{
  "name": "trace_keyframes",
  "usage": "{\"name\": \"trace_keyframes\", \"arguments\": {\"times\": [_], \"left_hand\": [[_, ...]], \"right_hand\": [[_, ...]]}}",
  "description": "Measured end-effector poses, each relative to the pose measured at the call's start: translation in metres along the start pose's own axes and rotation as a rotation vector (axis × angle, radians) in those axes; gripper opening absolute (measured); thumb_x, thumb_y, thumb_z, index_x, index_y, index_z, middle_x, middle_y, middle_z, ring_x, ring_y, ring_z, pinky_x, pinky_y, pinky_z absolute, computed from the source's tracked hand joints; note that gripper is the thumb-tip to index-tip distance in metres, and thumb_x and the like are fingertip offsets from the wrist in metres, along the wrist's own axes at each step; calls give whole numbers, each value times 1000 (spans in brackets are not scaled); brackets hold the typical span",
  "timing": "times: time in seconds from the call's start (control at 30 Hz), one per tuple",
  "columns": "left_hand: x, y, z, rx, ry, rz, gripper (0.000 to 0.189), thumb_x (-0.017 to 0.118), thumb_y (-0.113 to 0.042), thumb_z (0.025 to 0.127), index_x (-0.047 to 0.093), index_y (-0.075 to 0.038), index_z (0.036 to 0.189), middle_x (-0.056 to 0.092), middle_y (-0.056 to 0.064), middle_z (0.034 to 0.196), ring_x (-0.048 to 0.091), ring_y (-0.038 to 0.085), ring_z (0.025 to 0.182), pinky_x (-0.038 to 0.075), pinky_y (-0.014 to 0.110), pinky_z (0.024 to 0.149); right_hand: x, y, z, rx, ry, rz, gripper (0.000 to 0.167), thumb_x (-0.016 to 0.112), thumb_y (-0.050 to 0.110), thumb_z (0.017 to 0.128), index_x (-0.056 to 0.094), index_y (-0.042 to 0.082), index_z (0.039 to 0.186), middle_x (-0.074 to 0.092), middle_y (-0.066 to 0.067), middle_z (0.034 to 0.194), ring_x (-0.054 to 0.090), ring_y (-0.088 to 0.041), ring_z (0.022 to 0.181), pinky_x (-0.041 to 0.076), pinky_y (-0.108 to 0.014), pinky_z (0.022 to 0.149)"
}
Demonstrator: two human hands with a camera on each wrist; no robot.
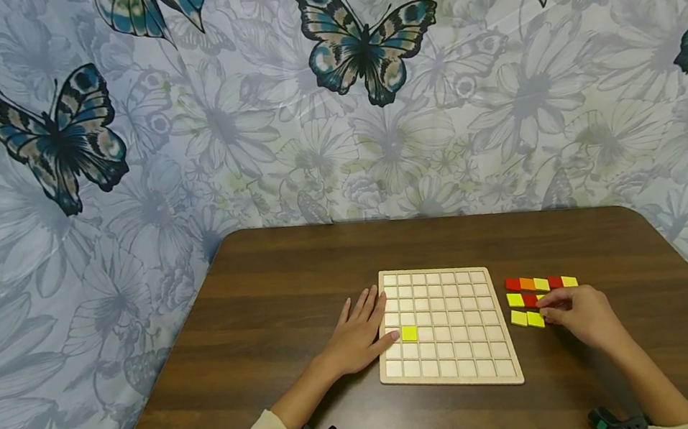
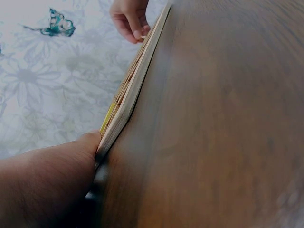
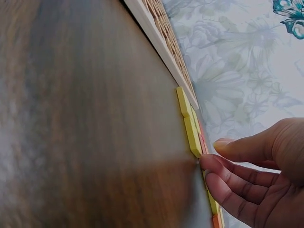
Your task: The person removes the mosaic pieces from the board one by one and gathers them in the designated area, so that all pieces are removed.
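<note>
A square wooden grid board lies on the table, with one yellow tile in a cell near its left side. My left hand rests at the board's left edge with fingers extended, the thumb reaching onto the frame beside that tile. In the left wrist view the thumb lies against the board's rim. Right of the board, my right hand hovers over small red, orange and yellow tiles, its fingertips right at the lower rows. Thumb and fingers stand slightly apart in the right wrist view, near yellow tiles, with no tile visible between them.
Tiles lie in short rows, including a red tile and an orange tile at the back. The brown wooden table ends at a wall covering with butterflies and flowers.
</note>
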State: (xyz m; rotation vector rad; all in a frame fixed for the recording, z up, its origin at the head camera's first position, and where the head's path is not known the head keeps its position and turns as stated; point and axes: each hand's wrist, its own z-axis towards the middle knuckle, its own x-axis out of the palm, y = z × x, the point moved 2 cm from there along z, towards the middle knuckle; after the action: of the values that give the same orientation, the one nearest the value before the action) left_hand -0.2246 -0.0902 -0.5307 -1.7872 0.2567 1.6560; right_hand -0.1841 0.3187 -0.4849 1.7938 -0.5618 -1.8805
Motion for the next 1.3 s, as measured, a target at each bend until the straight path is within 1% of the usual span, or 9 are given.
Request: {"name": "trace_keyframes", "arguments": {"times": [0.17,0.3,0.4,0.53,0.63,0.83,1.07,1.3], "left_hand": [[3,2,0,0,-4,6,82,34,-60,106,11,-7,164,5,15,170,5,31,156,5,58,121],[0,0,-1,1,-4,-5,81,36,-58,106,12,-5,163,5,16,170,5,32,156,4,59,121],[-1,0,-2,5,-5,-9,81,37,-57,106,13,-4,163,6,17,169,6,33,156,5,60,121],[0,0,-2,11,-8,-3,81,36,-57,106,13,-4,163,7,18,169,7,34,156,5,60,121],[0,0,-2,11,-8,-2,81,35,-59,106,13,-5,163,7,17,169,7,33,156,5,60,121],[-1,0,-2,1,-2,-4,81,34,-60,106,12,-6,163,5,16,170,5,32,156,4,59,121],[-4,-1,-3,-1,1,-10,80,36,-57,106,13,-6,163,6,16,169,6,32,156,5,59,122],[-7,-3,-4,5,10,-5,80,36,-57,106,14,-5,163,6,17,169,6,33,156,7,59,121]], "right_hand": [[-2,4,0,-1,-5,-2,11,74,12,92,80,3,97,74,-2,81,58,-16,69,45,-28,59],[-3,12,1,-23,-8,-7,13,75,16,93,80,5,97,73,-1,80,58,-16,67,44,-28,57],[-2,21,2,-49,-8,3,13,77,16,92,80,5,96,73,-1,81,60,-16,67,46,-27,56],[0,38,4,-79,-1,43,11,77,14,91,79,4,97,75,-6,86,67,-18,71,49,-27,56],[2,51,6,-99,9,74,11,76,12,92,79,3,98,76,-8,89,69,-19,74,49,-27,56],[13,74,10,-172,47,110,10,75,8,91,79,2,99,76,-7,88,70,-21,74,49,-27,56],[29,97,16,-204,101,155,9,75,7,92,78,1,98,75,-9,86,69,-24,73,52,-26,59],[44,115,19,-264,132,174,7,75,3,90,79,3,96,75,-3,89,68,-17,73,54,-26,60]]}}
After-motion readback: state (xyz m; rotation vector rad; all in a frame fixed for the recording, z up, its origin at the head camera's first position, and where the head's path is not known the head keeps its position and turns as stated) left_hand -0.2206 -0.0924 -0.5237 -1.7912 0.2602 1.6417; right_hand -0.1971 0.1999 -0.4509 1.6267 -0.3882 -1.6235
